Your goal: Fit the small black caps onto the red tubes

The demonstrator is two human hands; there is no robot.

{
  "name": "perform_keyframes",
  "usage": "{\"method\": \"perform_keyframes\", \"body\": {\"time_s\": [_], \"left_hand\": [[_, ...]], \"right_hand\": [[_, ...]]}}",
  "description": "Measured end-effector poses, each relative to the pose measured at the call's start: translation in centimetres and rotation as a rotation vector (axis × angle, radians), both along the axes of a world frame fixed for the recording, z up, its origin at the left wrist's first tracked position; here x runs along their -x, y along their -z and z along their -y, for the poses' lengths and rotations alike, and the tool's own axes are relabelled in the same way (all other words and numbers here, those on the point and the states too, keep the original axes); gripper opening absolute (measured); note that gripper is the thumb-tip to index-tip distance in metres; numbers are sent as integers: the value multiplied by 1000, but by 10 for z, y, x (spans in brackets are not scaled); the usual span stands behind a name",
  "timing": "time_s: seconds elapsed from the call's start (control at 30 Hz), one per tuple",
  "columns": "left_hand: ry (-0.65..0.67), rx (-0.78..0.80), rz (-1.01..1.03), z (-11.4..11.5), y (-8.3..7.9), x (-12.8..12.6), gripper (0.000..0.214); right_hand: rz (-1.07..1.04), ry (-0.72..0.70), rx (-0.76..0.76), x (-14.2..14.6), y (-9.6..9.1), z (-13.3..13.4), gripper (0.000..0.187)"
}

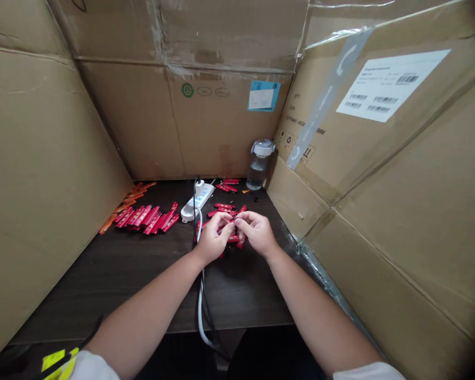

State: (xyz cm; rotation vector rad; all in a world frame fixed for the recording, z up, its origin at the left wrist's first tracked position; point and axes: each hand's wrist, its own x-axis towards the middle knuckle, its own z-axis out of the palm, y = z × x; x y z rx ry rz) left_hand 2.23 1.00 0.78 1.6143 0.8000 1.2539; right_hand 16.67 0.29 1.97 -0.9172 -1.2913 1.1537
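Note:
My left hand (215,236) and my right hand (257,231) meet over the right middle of the dark table (142,285). Fingertips of both are pinched together around something small and dark, too tiny to name. Under and behind the fingers lies a loose group of red flat strips (224,206) with pale printing, partly covered by my hands. To the left, more red strips (145,217) lie side by side in a slanting row. Orange strips (131,199) are spread along the left cardboard wall.
A white power strip (198,202) with a plugged-in adapter stands behind my left hand; its white cable (200,306) and a black one run to the front edge. A water bottle (257,168) is at the back right. Cardboard walls (221,126) enclose the table.

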Motion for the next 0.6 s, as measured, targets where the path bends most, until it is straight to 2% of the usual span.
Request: {"method": "perform_keyframes", "body": {"time_s": [0.1,0.2,0.4,0.47,0.6], "left_hand": [[47,172,98,0,-1,-3,23],[35,289,173,0,-3,-6,26],[83,359,187,0,2,-9,25],[98,355,185,1,3,-10,24],[121,351,181,3,3,-11,25]], "right_hand": [[-39,-16,36,3,3,0,30],[-29,-39,57,5,5,-1,31],[113,-104,-3,6,10,-2,24],[201,-113,-60,4,15,-3,23],[394,-41,-225,0,20,-5,19]]}}
